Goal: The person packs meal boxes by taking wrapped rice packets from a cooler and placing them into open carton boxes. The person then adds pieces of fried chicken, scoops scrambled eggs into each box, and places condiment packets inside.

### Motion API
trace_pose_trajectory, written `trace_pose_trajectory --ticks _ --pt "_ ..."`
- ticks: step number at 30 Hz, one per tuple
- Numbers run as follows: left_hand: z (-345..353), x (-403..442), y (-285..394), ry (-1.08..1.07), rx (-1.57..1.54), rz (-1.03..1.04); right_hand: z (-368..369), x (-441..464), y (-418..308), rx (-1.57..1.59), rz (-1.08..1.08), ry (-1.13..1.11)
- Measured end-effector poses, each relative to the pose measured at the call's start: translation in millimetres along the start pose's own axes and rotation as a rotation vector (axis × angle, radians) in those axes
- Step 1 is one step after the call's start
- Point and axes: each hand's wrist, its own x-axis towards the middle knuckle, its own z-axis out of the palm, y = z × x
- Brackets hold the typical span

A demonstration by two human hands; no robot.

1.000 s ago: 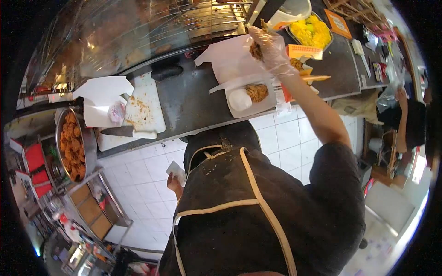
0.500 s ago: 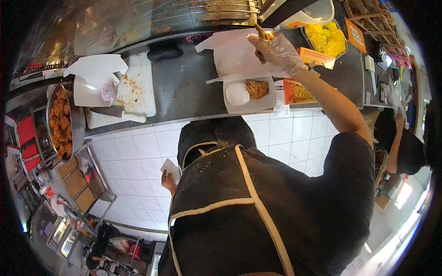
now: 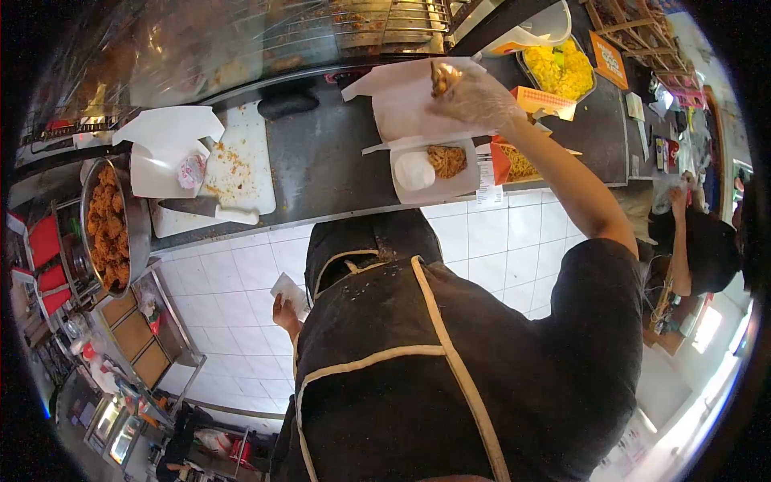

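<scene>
Right hand (image 3: 478,98): clear plastic glove (image 3: 491,104) worn; fingers curled in, a browned piece of food (image 3: 442,79) gripped at the fingertips. The piece is held over the raised lid (image 3: 393,104) of the white box (image 3: 440,193); whether the lid is touched cannot be told. Left hand (image 3: 284,316): fingers closed narrowly on a pale sheet (image 3: 291,290), held low, left of the white box and apart from the desk (image 3: 329,173). In the white box, a white mound (image 3: 414,170) and a second browned piece (image 3: 447,161) are set side by side. Just right of it, a printed slip (image 3: 488,189) and a red noodle box (image 3: 499,161) are placed; slip's print too small to be read. Farther right and beyond it, pale lettering is borne by an orange card (image 3: 608,59), not clearly legible.
</scene>
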Motion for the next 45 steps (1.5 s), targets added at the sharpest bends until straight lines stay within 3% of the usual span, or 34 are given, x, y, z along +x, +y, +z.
trace_pose_trajectory --ticks 1,2,4,5,8,10,14,16,17,18,20,23,26,28,29,31,32,34,36,37,38,40,42,44,45 --pt "1.3 -2.5 3.6 0.0 -0.002 -0.002 7.0 -1.6 2.0 -0.255 -0.191 0.064" --pt "-0.1 -4.6 4.4 0.002 0.046 0.052 9.8 -3.5 -0.6 0.107 0.04 0.017" --pt "0.2 -6.5 6.4 0.004 0.091 0.103 10.9 -4.0 4.5 0.466 0.271 -0.033" --pt "-5.4 -1.8 -3.3 -0.023 0.018 0.079 10.7 -2.9 14.6 0.972 0.438 -0.145" --pt "-25.9 6.3 -26.8 -0.078 -0.088 -0.004 2.1 -6.2 28.9 1.297 0.549 -0.109" --pt "-27.3 4.8 -32.4 -0.112 -0.125 -0.057 -2.0 -4.5 37.6 0.839 0.441 -0.246" --pt "-15.4 -21.1 -12.7 -0.019 0.101 -0.006 20.9 9.5 27.3 0.478 0.389 -0.357" --pt "-17.6 -28.7 -10.8 -0.031 0.06 -0.115 12.3 24.6 9.6 0.424 0.394 -0.5" --pt "-17.2 -43.4 -3.5 -0.104 0.338 0.263 6.6 33.2 0.3 0.37 0.4 -0.637" --pt "-14.8 -53.9 4.2 -0.098 0.339 0.253 6.6 39.0 -3.9 0.315 0.402 -0.775" --pt "3.4 -69.4 33.2 0.044 0.21 -0.048 42.2 35.4 3.0 0.271 0.121 -0.575" --pt "-8.9 -77.6 11.8 0.03 0.104 0.014 55.7 40.1 7.3 0.387 0.125 -0.362" --pt "-15.5 -83.1 1.7 0.012 0.244 0.036 50.6 41.8 15.8 0.572 0.403 -0.62" --pt "-12.0 -88.5 8.4 0.021 0.358 -0.006 61.2 30.8 33.7 0.649 0.208 -0.434" --pt "-9.4 -88.3 8.2 0.028 0.468 -0.035 53.8 26.4 36.6 0.644 0.211 -0.439" --pt "-8.4 -83.8 8.6 0.02 0.404 -0.078 32.6 15.2 37.6 1.188 0.338 -0.488" --pt "-6.7 -81.8 8.9 0.017 0.341 -0.117 36.5 11.1 40.2 1.185 0.347 -0.489" --pt "-2.8 -76.4 9.2 0.003 0.447 -0.054 49.1 0.7 44.3 1.462 0.551 -0.492" --pt "-2.7 -67.4 12.4 -0.07 0.328 0.056 38.5 1.9 31.8 1.593 0.622 -0.448" --pt "1.1 -57.6 15.8 -0.001 0.283 -0.168 36.3 3.2 26.6 1.722 0.68 -0.401" --pt "6.8 -55.3 25.5 -0.004 0.29 -0.171 41.7 5.2 30.2 1.726 0.688 -0.404" --pt "18.0 -57.5 44.5 0.002 0.185 -0.146 61.0 16.7 48.9 1.298 0.543 -0.647" --pt "18.3 -52.7 44.3 -0.034 0.175 -0.091 69.1 28.1 39.3 1.002 0.594 -0.635" --pt "21.0 -49.0 44.7 0.002 0.09 -0.193 56.4 36.6 39.1 0.674 0.721 -0.557" --pt "21.7 -50.3 45.4 -0.012 0.145 -0.157 63.8 35.8 44.0 0.668 0.72 -0.561"
